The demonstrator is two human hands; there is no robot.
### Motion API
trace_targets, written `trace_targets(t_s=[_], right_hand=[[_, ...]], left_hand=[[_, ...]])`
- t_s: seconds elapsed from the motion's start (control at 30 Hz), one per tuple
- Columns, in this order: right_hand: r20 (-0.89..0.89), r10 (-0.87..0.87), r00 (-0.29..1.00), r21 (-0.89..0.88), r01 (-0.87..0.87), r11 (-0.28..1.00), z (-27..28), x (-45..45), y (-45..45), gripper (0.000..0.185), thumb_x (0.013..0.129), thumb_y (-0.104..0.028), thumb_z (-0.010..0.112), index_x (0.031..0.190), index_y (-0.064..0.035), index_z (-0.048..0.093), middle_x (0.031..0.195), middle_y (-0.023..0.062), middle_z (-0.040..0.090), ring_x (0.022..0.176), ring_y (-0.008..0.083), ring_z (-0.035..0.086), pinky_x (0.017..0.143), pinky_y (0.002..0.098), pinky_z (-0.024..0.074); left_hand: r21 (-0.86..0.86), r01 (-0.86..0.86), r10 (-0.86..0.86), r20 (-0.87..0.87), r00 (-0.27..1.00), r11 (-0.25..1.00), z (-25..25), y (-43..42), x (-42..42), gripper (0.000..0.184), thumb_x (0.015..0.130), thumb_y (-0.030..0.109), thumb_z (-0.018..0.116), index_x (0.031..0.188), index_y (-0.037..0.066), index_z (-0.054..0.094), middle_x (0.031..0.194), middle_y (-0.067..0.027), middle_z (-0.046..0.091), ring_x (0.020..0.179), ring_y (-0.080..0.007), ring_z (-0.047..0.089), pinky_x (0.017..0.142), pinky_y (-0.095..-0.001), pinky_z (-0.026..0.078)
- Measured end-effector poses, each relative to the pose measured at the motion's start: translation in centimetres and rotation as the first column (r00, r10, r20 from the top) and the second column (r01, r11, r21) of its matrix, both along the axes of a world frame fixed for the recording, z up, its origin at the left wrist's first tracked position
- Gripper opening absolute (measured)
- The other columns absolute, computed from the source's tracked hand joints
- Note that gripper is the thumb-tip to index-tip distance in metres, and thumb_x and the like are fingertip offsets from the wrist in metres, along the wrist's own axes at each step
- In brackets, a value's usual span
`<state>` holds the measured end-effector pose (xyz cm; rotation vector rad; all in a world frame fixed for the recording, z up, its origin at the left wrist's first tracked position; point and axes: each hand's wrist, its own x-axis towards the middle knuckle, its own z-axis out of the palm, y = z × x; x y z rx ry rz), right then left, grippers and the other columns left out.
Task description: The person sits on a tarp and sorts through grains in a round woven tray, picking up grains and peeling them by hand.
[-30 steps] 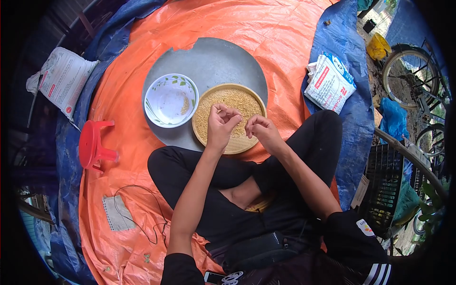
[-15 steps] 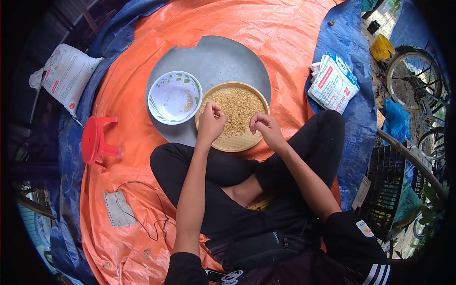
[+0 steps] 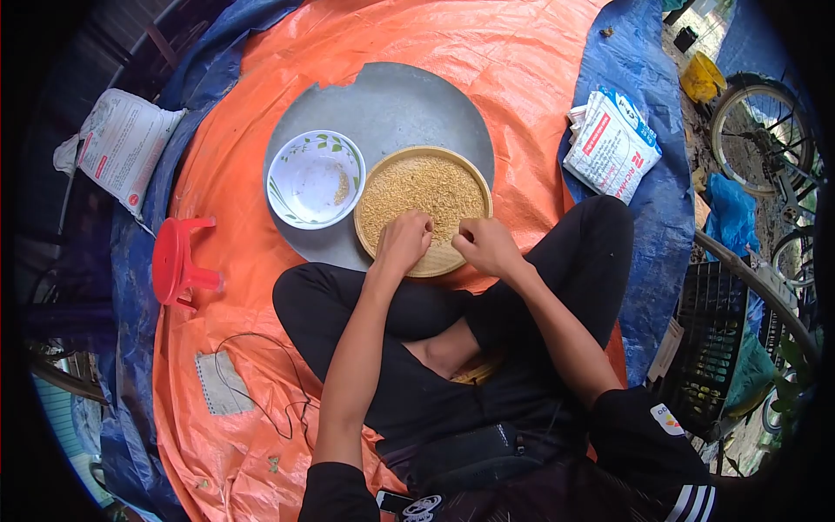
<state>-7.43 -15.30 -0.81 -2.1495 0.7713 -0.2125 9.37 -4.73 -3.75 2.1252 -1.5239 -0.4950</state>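
A round woven tray (image 3: 444, 263) with a low rim sits in front of my crossed legs, holding a layer of husky yellow-brown grain (image 3: 422, 190). Over its near left part, my left hand (image 3: 407, 241) is closed with the fingertips curled in. My right hand (image 3: 485, 245) is closed too, at the near right rim, its thumb and fingers drawn together. Whatever either hand might pinch is hidden. To the tray's left stands a white bowl (image 3: 300, 187) with green leaf decoration and a little grain inside. Beneath both lies a grey round sheet (image 3: 417, 103) with a broken edge.
Orange tarp (image 3: 235, 217) covers the ground, with blue tarp (image 3: 648, 287) around it. A red stool (image 3: 172, 261) and a notebook (image 3: 222, 383) with a cord are left. Folded sacks (image 3: 611, 148) lie right, near a black crate (image 3: 706, 331) and bicycle wheel (image 3: 757, 130).
Both hands have come lower over the tray, toward its near side, and the left has also shifted right. Their fingers are curled more tightly. The grain looks more evenly spread.
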Motion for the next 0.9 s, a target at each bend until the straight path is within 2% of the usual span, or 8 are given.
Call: trace_targets(t_s=[0.07, 0.17, 0.27, 0.47, 0.9], right_hand=[[-0.213, 0.054, 0.976, -0.191, -0.096, 0.977, -0.7, -0.5, 0.7, 0.029, 0.083, -0.025, 0.060, 0.077, 0.0013, 0.068, 0.072, 0.0239, 0.066, 0.068, 0.0392, 0.067, 0.067, 0.0498, 0.0535], [-0.237, 0.081, 0.968, -0.178, -0.126, 0.976, -1.2, -0.8, 0.7, 0.029, 0.083, -0.029, 0.061, 0.078, -0.0006, 0.069, 0.074, 0.0222, 0.068, 0.072, 0.0406, 0.068, 0.069, 0.0507, 0.0551], [-0.216, 0.051, 0.975, -0.175, -0.090, 0.980, -0.7, -0.6, 0.6, 0.029, 0.083, -0.028, 0.062, 0.080, -0.0006, 0.068, 0.074, 0.0217, 0.068, 0.071, 0.0400, 0.068, 0.068, 0.0503, 0.0550], [-0.251, 0.079, 0.965, -0.176, -0.125, 0.976, -0.4, -0.8, 0.7, 0.029, 0.083, -0.029, 0.063, 0.084, -0.0007, 0.066, 0.072, 0.0210, 0.068, 0.070, 0.0398, 0.068, 0.068, 0.0503, 0.0549], [-0.212, 0.084, 0.974, -0.193, -0.126, 0.973, 0.0, -1.0, 0.8, 0.028, 0.083, -0.027, 0.063, 0.085, 0.0008, 0.064, 0.071, 0.0231, 0.066, 0.069, 0.0408, 0.068, 0.065, 0.0503, 0.0549]], left_hand=[[-0.006, 0.040, -0.040, 0.006, 0.999, 0.999, -0.3, -0.3, -0.3, 0.009, 0.082, 0.010, 0.069, 0.088, 0.003, 0.070, 0.092, -0.0165, 0.067, 0.088, -0.0368, 0.067, 0.079, -0.0464, 0.054], [-0.005, 0.070, -0.070, 0.030, 0.997, 0.998, -0.5, -0.6, -0.6, 0.010, 0.081, 0.011, 0.072, 0.088, 0.003, 0.071, 0.093, -0.0154, 0.066, 0.088, -0.0364, 0.067, 0.078, -0.0461, 0.054], [0.000, 0.084, -0.084, 0.069, 0.994, 0.996, -0.7, -0.8, -0.7, 0.010, 0.082, 0.013, 0.071, 0.088, 0.006, 0.072, 0.087, -0.0115, 0.064, 0.084, -0.0329, 0.067, 0.076, -0.0444, 0.053], [0.017, 0.113, -0.114, 0.093, 0.989, 0.993, -0.7, -0.9, -0.9, 0.009, 0.082, 0.014, 0.071, 0.087, 0.007, 0.072, 0.088, -0.0107, 0.065, 0.084, -0.0328, 0.067, 0.076, -0.0442, 0.054], [-0.012, 0.191, -0.179, 0.292, 0.940, 0.981, -1.3, -1.5, -1.9, 0.008, 0.075, 0.009, 0.068, 0.077, 0.001, 0.068, 0.083, -0.0139, 0.061, 0.080, -0.0328, 0.065, 0.072, -0.0435, 0.053]])
